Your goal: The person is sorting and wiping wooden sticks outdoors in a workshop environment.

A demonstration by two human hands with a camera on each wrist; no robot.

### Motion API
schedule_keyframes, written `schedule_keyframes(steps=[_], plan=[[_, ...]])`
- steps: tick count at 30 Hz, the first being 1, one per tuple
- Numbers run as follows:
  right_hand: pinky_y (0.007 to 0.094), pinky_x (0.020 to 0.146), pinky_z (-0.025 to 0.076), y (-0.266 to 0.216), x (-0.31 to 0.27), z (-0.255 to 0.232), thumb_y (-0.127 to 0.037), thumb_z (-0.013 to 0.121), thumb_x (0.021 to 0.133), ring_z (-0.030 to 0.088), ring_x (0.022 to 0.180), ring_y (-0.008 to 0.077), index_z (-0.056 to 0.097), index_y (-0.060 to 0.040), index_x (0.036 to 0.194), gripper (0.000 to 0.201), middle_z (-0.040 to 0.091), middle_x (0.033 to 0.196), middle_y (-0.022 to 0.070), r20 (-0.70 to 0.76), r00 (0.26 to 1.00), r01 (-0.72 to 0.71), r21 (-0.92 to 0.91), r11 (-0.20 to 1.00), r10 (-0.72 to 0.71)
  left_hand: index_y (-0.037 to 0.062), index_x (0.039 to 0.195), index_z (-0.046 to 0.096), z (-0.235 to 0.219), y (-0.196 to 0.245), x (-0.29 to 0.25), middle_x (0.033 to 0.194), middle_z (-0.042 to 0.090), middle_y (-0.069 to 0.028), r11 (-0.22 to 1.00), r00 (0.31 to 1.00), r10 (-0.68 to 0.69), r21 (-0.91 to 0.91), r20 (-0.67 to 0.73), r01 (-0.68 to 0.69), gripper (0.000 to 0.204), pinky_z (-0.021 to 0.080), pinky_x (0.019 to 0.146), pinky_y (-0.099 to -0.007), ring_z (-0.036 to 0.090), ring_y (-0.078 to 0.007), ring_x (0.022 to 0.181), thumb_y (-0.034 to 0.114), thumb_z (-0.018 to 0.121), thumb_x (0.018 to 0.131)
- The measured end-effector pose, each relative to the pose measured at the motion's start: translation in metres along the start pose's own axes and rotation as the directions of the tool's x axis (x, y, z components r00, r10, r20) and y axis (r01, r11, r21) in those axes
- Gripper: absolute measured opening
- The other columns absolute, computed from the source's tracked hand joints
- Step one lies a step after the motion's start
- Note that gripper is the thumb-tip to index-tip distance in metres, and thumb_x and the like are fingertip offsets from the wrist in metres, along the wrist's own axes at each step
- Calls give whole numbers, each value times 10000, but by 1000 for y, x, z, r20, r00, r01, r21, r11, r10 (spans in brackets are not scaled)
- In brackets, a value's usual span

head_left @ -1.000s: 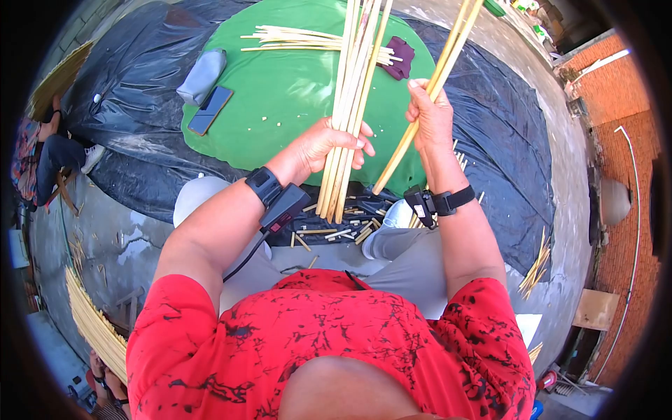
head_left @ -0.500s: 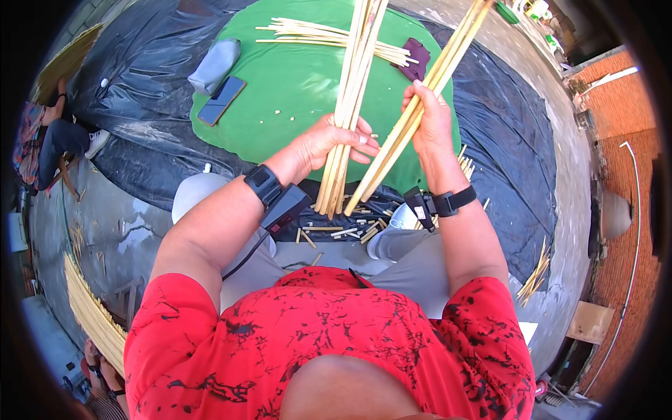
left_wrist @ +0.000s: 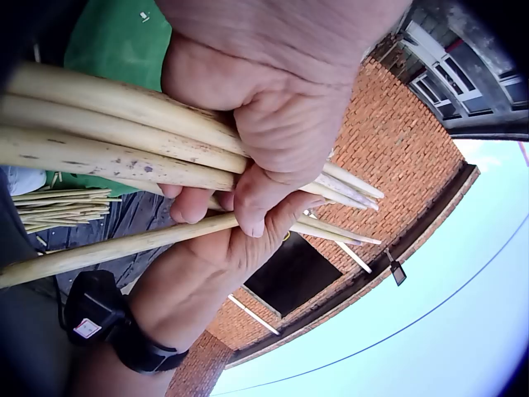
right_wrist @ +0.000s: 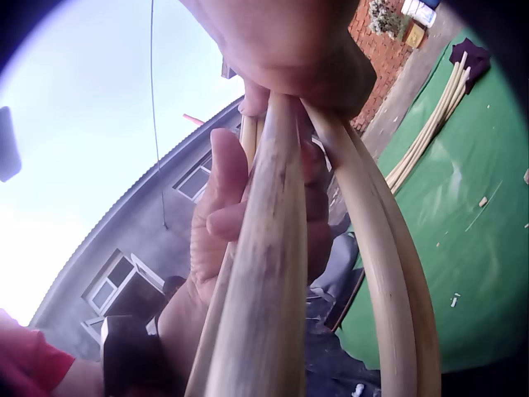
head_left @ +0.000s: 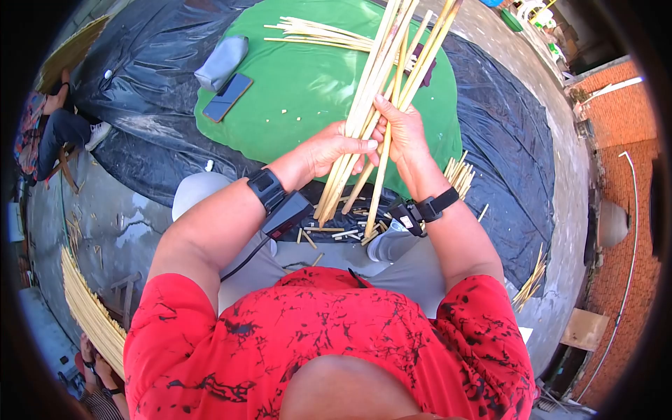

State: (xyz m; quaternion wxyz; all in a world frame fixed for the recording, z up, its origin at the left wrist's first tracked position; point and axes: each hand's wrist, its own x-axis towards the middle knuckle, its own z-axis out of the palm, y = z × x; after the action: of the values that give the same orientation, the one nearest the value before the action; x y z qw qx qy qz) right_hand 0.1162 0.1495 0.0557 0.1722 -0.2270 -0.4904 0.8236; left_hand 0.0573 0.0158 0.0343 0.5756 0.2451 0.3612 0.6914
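Observation:
In the head view my left hand [head_left: 336,148] grips a bundle of long, pale sticks [head_left: 371,87], thumb laid across the front. Right beside it, my right hand [head_left: 404,134] holds a few more long sticks [head_left: 428,59], and the two sets cross. Fingertips of both hands come together at the crossing. The left wrist view has the thick stick ends [left_wrist: 116,141] running under the left hand [left_wrist: 264,91], with the right hand [left_wrist: 219,252] just below around a single stick. Sticks [right_wrist: 264,265] fill the middle of the right wrist view, partly hiding the left hand.
A green cloth [head_left: 280,98] over black plastic sheeting [head_left: 154,140] bears more sticks [head_left: 315,35], a grey pouch [head_left: 222,61] and a phone [head_left: 227,96]. Short cut pieces [head_left: 332,231] lie between my knees. More sticks [head_left: 458,175] are at the right. Another person [head_left: 59,133] sits far left.
My right hand has come left with its sticks and now meets the left hand. Its sticks, apart a second ago, now cross the left bundle. The left hand keeps its grip.

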Motion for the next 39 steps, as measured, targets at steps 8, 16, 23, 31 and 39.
schedule_keyframes(steps=[8,16,23,31,39], plan=[[283,521,473,-19,18,-16,-139,634,761,544,557,154,533,-58,770,131,553,660,50,-110,978,174,-22,984,-176,1,967,490,-17,1,1,794,591,-174,991,967,42,-111,-250,-72,238,529,557,-287,613,-212,609,129,588,792],[284,491,497,-32,11,-12,-113,617,768,591,557,183,537,-40,827,124,555,647,54,-39,995,88,-61,994,-90,-5,981,504,-13,5,-2,768,592,-144,999,967,42,14,-251,-40,240,531,578,-307,613,-199,628,110,591,789],[203,404,378,-11,7,-4,-97,731,669,460,466,85,579,-28,860,254,542,628,15,-45,996,75,-95,993,-79,0,966,509,-11,-1,4,757,588,-122,998,991,-23,63,-130,31,231,514,538,-283,595,-173,584,113,597,785],[197,406,380,-14,7,-11,-106,710,681,465,460,90,582,-29,781,180,537,597,22,-54,997,55,-83,995,-59,0,948,504,-3,-4,5,793,580,-119,999,986,-28,-23,-162,24,202,537,604,-329,607,-207,686,113,577,797],[272,530,501,-37,10,-19,-113,629,752,591,599,179,553,-19,820,138,599,722,99,-83,995,45,-58,997,-50,-6,899,525,-22,5,0,740,598,-161,995,986,51,96,-159,-36,204,468,435,-249,526,-132,473,172,572,811]])
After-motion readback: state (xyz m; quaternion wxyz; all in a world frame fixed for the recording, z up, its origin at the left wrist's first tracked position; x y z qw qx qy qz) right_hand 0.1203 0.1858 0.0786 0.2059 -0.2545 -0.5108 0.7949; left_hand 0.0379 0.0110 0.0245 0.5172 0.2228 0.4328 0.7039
